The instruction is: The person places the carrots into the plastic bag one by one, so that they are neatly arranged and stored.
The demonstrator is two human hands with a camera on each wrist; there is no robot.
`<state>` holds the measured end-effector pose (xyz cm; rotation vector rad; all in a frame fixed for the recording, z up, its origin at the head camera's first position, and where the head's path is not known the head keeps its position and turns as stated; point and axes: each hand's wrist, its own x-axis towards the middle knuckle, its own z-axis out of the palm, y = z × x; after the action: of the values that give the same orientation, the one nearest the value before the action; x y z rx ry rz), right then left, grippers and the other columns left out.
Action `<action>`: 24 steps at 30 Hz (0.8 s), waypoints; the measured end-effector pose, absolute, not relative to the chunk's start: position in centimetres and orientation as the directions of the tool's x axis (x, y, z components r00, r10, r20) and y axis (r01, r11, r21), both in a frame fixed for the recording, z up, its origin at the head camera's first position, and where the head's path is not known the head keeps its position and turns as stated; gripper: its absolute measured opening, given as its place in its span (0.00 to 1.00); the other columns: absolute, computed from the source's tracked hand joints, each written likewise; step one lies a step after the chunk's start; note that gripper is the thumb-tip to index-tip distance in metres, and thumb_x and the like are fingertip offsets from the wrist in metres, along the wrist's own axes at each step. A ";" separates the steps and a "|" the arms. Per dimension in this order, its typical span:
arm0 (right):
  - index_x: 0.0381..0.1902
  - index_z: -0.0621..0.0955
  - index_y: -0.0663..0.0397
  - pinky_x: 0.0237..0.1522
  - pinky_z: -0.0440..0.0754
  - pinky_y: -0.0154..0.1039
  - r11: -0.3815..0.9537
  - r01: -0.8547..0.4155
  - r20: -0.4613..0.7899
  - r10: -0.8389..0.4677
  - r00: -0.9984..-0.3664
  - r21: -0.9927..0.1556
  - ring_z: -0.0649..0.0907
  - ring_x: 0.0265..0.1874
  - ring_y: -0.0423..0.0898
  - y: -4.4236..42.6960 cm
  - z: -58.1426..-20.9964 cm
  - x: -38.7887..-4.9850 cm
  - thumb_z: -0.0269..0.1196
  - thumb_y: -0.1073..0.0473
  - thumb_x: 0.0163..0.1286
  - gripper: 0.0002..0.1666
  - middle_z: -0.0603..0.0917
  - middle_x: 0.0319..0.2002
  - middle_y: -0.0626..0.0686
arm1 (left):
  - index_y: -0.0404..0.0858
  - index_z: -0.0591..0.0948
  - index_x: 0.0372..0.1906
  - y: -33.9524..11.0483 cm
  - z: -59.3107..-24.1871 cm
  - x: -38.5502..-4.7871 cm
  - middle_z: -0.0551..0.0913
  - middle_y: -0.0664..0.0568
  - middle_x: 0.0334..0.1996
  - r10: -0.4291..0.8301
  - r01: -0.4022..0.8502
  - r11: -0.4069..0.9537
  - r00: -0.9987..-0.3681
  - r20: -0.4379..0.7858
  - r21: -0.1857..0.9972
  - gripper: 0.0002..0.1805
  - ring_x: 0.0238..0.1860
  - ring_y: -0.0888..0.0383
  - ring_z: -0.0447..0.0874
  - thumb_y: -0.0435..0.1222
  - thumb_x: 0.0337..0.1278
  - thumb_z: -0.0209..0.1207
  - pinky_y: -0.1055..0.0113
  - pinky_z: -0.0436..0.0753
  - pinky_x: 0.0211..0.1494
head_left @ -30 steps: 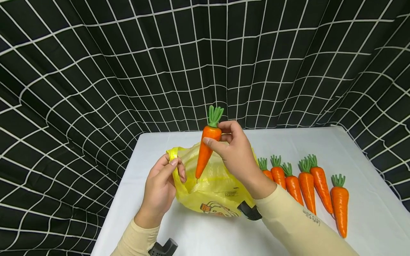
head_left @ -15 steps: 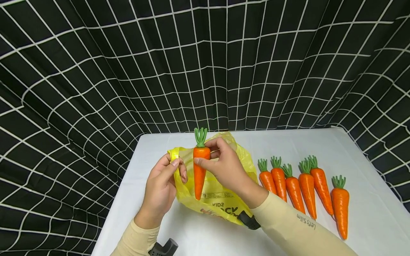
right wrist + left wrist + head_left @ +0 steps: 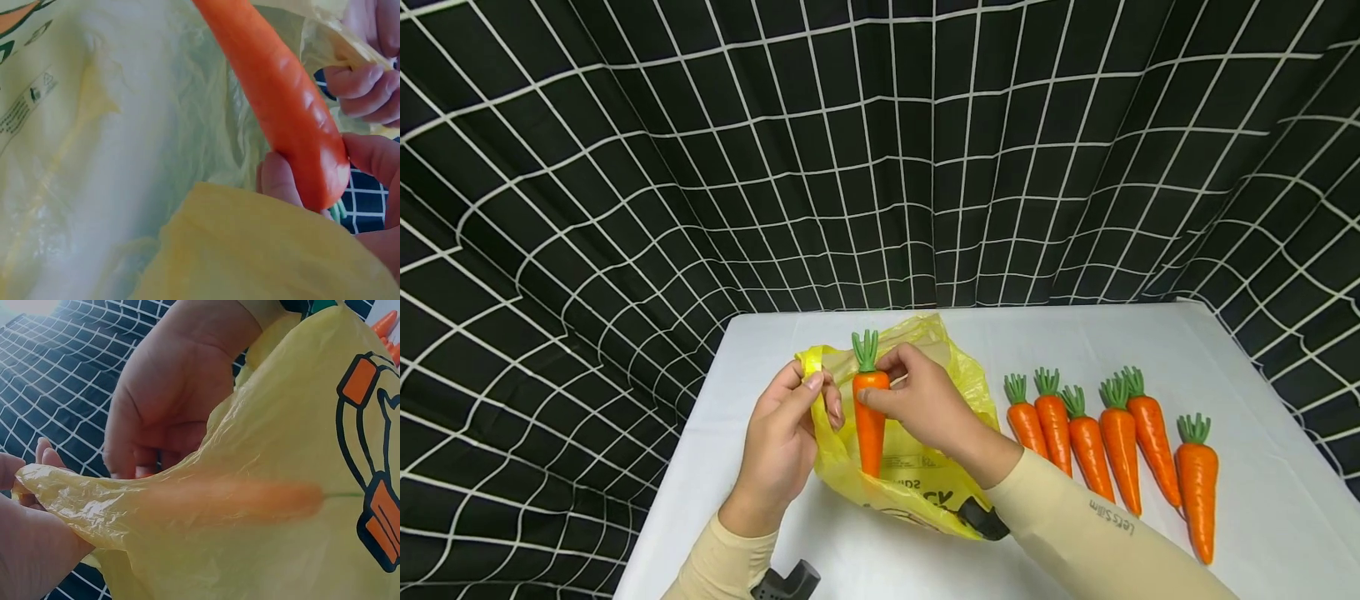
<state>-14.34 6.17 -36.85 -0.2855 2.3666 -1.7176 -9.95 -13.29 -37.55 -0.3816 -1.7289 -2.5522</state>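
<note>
A yellow plastic bag (image 3: 917, 475) stands with its mouth spread on the table. My left hand (image 3: 778, 437) pinches the bag's handle at its left rim between thumb and fingers. Above the mouth, my right hand (image 3: 925, 400) grips an orange carrot (image 3: 870, 425) near its green top, tip pointing down. The carrot's lower part is inside the bag; through the thin plastic in the left wrist view its blurred orange shape (image 3: 250, 500) shows. In the right wrist view, thumb and fingers hold the thick end of the carrot (image 3: 281, 94) within the bag's walls.
Several carrots (image 3: 1120, 450) lie in a loose row on the white table (image 3: 1262, 500), right of the bag and partly behind the right sleeve. One carrot (image 3: 1197, 492) lies apart at the far right. A black gridded curtain (image 3: 895, 167) surrounds the table.
My right hand has moved the carrot down and slightly left, from above the bag into its mouth. The left hand has stayed nearly still on the handle.
</note>
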 end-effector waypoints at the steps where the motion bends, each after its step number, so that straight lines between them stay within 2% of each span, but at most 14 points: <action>1: 0.55 0.79 0.61 0.43 0.89 0.44 0.305 -0.024 -0.063 -0.271 -0.961 -0.952 0.86 0.43 0.53 6.2 -36.9 -14.4 0.75 0.58 0.70 0.23 0.82 0.47 0.56 | 0.28 0.72 0.51 -13.3 -37.5 -9.9 0.75 0.45 0.31 0.108 0.166 -0.380 -0.969 0.221 0.910 0.10 0.33 0.53 0.74 0.35 0.88 0.49 0.66 0.80 0.41; 9: 0.55 0.78 0.65 0.41 0.91 0.46 0.287 0.049 -0.136 -0.289 -0.948 -0.957 0.85 0.41 0.54 6.6 -37.5 -15.0 0.75 0.60 0.70 0.24 0.80 0.46 0.61 | 0.30 0.73 0.50 -13.2 -37.6 -10.0 0.75 0.46 0.31 0.114 0.165 -0.386 -0.968 0.225 0.907 0.09 0.34 0.53 0.75 0.34 0.88 0.49 0.66 0.80 0.41; 18: 0.54 0.78 0.67 0.43 0.92 0.49 0.262 0.122 -0.205 -0.319 -0.925 -0.957 0.86 0.43 0.55 6.8 -38.0 -15.2 0.75 0.63 0.69 0.22 0.81 0.45 0.61 | 0.30 0.73 0.50 -13.1 -37.9 -9.9 0.75 0.46 0.31 0.118 0.149 -0.380 -0.971 0.208 0.913 0.09 0.34 0.53 0.75 0.35 0.88 0.49 0.66 0.80 0.41; 24: 0.54 0.77 0.70 0.46 0.91 0.55 0.282 0.172 -0.271 -0.367 -0.890 -0.944 0.87 0.43 0.55 6.9 -38.7 -15.5 0.73 0.66 0.67 0.23 0.82 0.46 0.62 | 0.31 0.73 0.50 -13.1 -38.1 -9.9 0.75 0.46 0.31 0.112 0.150 -0.384 -0.972 0.207 0.911 0.08 0.34 0.54 0.75 0.35 0.88 0.49 0.67 0.80 0.41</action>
<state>-15.47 6.85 -38.69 -0.1750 2.1174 -1.6433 -9.89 -13.11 -38.12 -0.3672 -1.7310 -2.5676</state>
